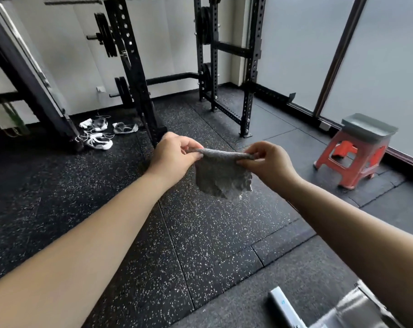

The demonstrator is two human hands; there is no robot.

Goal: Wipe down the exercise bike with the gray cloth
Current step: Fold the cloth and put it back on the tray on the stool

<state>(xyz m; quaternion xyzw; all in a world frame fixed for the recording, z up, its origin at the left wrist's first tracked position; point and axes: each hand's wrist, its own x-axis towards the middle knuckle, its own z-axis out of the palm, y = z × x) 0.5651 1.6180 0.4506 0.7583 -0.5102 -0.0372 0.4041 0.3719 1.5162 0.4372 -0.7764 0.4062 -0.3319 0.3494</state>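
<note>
The gray cloth [220,176] hangs in mid-air in front of me, stretched along its top edge between both hands. My left hand [173,156] pinches the cloth's left top corner. My right hand [268,162] pinches its right top corner. The rest of the cloth droops loosely below the fingers, above the speckled floor. At the bottom right edge, a white and grey piece of equipment [285,308] shows only in part; I cannot tell whether it belongs to the exercise bike.
A black power rack [249,67] with weight plates stands ahead on the black rubber floor. White shoes [99,140] lie by its left post. A red plastic stool [356,159] with a grey tray on top stands at the right, by frosted windows.
</note>
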